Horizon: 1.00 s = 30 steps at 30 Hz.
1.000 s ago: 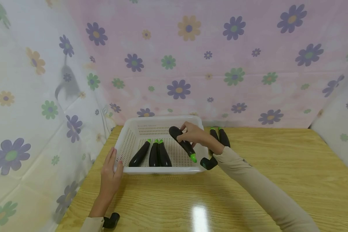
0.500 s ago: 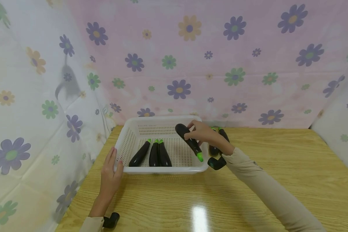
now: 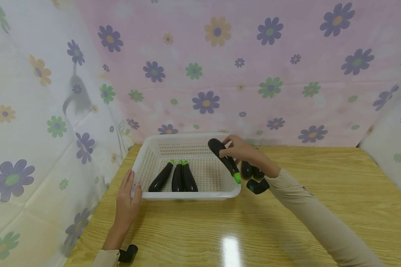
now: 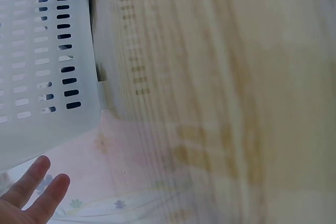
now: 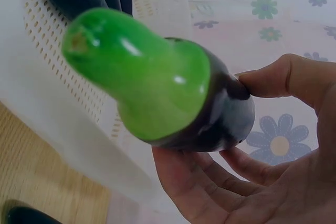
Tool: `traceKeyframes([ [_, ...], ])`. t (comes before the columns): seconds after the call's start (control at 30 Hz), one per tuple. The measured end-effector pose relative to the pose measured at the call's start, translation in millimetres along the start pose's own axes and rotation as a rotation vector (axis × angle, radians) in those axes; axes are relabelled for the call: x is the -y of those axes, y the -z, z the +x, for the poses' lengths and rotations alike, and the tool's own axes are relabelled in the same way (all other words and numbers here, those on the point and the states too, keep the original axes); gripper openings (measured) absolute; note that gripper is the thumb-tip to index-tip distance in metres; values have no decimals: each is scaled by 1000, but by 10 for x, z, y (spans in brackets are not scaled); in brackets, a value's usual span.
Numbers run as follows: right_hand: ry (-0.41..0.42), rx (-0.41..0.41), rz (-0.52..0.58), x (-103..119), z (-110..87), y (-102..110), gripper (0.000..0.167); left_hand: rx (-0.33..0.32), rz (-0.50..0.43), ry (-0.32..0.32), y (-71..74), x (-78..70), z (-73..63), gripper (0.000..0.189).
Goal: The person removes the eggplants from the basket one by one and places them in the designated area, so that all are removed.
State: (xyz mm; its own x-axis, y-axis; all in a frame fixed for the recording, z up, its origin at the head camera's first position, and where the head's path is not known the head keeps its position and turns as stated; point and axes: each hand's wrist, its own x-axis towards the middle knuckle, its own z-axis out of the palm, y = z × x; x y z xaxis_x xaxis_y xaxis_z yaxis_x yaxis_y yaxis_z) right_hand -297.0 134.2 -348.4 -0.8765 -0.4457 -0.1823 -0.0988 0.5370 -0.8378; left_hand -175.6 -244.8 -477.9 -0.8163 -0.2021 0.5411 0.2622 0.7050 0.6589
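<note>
My right hand (image 3: 239, 150) grips a dark eggplant (image 3: 224, 157) between thumb and fingers, over the right end of a white plastic basket (image 3: 187, 195). Its bright green stem end (image 5: 142, 72) points at the camera in the right wrist view; in the head view it tilts down toward the basket's right rim. Three more eggplants (image 3: 161, 178) lie on the basket floor, left of centre. At the basket's left wall my left hand (image 3: 127, 202) rests with straight fingers along the outside. Two of its fingers (image 4: 52, 192) show beside the perforated wall in the left wrist view.
Two eggplants (image 3: 246, 170) lie on the wooden table (image 3: 194, 230) just right of the basket, partly hidden by my right arm. A flowered cloth (image 3: 237, 74) hangs close behind the basket, with another on the left. Black wrist devices (image 3: 257, 186) sit on both wrists.
My right hand has moved right and slightly up with the eggplant, from over the basket floor to near its right rim. My left hand and the basket have stayed in place.
</note>
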Motion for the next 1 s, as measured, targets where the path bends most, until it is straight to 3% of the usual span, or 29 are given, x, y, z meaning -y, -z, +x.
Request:
traceKeyframes([
  [0.67,-39,-52,-20,-150,-171,267,67,-4,0,3,-2,6,-7,55],
  [1.0,-69,-74,-23,-334,-199,399,64,-18,-3,-20,-14,12,2,54],
])
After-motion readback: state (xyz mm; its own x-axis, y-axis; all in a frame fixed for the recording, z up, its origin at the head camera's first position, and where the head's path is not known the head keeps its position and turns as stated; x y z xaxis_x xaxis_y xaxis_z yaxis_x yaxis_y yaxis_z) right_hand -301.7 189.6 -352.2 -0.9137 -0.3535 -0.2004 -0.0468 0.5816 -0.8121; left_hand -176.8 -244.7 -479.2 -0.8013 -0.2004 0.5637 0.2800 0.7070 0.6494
